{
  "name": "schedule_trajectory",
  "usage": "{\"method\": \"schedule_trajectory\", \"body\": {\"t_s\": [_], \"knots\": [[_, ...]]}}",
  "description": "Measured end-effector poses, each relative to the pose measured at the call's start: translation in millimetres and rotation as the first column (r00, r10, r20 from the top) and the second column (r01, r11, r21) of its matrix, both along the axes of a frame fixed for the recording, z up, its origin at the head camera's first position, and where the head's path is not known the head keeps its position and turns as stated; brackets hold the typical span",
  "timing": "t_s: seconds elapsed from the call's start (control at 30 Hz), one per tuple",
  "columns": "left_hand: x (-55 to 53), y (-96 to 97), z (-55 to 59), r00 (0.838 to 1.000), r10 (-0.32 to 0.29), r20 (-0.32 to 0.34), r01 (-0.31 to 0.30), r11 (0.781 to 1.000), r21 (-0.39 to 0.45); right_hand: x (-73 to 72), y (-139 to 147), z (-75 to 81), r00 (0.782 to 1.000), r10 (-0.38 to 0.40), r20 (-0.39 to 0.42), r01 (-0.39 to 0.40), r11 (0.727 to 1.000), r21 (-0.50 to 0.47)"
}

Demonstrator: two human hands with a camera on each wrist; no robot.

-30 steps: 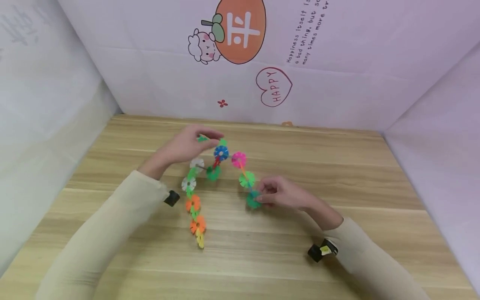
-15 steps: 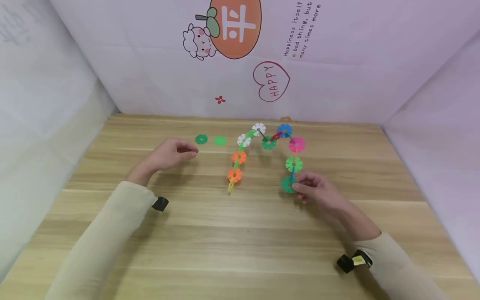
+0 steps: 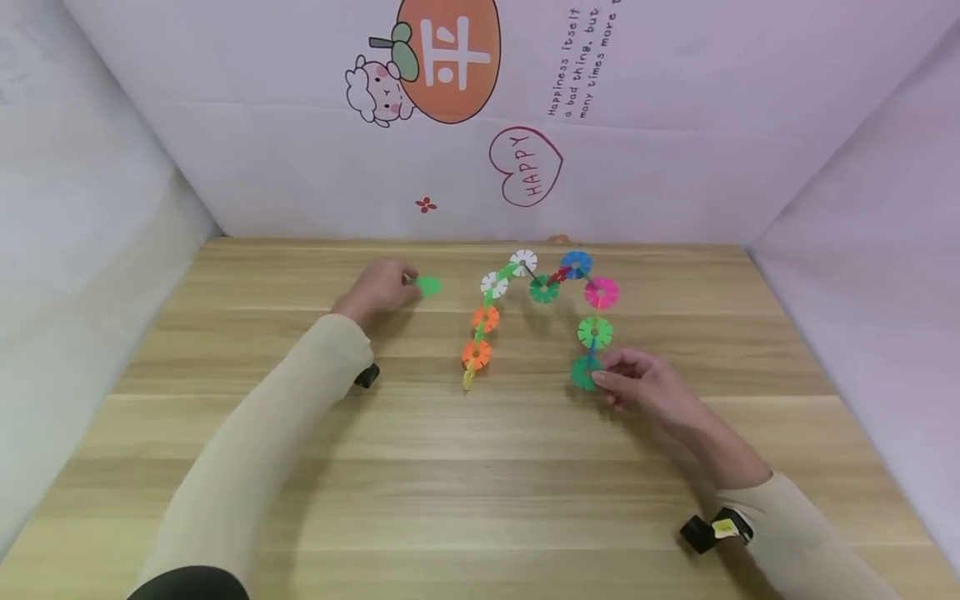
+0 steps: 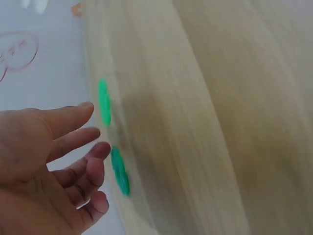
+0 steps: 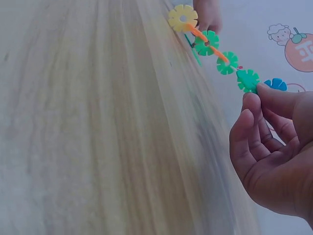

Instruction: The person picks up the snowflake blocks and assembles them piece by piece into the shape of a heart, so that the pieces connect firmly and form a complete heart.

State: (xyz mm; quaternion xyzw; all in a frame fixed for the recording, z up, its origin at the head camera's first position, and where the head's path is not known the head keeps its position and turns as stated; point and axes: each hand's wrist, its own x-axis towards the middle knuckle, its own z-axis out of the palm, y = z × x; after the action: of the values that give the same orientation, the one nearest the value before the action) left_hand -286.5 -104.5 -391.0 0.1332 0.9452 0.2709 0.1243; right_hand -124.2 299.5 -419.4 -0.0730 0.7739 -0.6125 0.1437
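Note:
My right hand point(image 3: 652, 392) pinches the dark green end disc point(image 3: 583, 372) of a chain of slotted snowflake discs point(image 3: 601, 292) between thumb and fingers. From there the chain arches past pink, blue and white discs to orange ones point(image 3: 476, 354) and a yellow disc point(image 3: 468, 379) at its other end. At the back left, my left hand point(image 3: 381, 288) reaches down beside a loose light green disc point(image 3: 429, 286). In the left wrist view its fingers are loosely bent, close to a second, darker green disc point(image 4: 120, 171); that hand hides this disc in the head view.
A wood-grain table point(image 3: 480, 492) carries everything. A white printed backdrop point(image 3: 637, 183) rises along its back edge, with plain white side walls point(image 3: 855, 275). Each wrist wears a small black camera point(image 3: 699, 533).
My right hand has carried the chain to the right and back, then stayed nearly still. My left hand drew back left from the chain, then moved up to the loose green discs.

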Motion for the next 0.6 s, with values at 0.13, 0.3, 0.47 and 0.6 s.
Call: {"method": "schedule_trajectory", "body": {"t_s": [0.13,0.3,0.47,0.6], "knots": [[-5.7,18.6,-2.0,0.999,-0.015,-0.041,0.011,0.995,-0.102,-2.0,3,-1.7,1.0,0.016,-0.007,-0.016,1.0,-0.003],[-3.8,18.4,0.2,0.997,0.055,-0.047,-0.06,0.991,-0.118,-6.3,0,-4.2,0.999,0.039,-0.014,-0.039,0.999,-0.015],[4.4,10.3,-0.8,0.993,0.106,-0.061,-0.102,0.993,0.059,-7.1,-6,-6.0,0.999,0.038,0.001,-0.038,0.998,-0.044],[29.2,9.2,4.6,0.985,0.163,-0.058,-0.139,0.945,0.297,-6.8,-14,-6.4,0.999,0.034,0.015,-0.033,0.997,-0.075]]}}
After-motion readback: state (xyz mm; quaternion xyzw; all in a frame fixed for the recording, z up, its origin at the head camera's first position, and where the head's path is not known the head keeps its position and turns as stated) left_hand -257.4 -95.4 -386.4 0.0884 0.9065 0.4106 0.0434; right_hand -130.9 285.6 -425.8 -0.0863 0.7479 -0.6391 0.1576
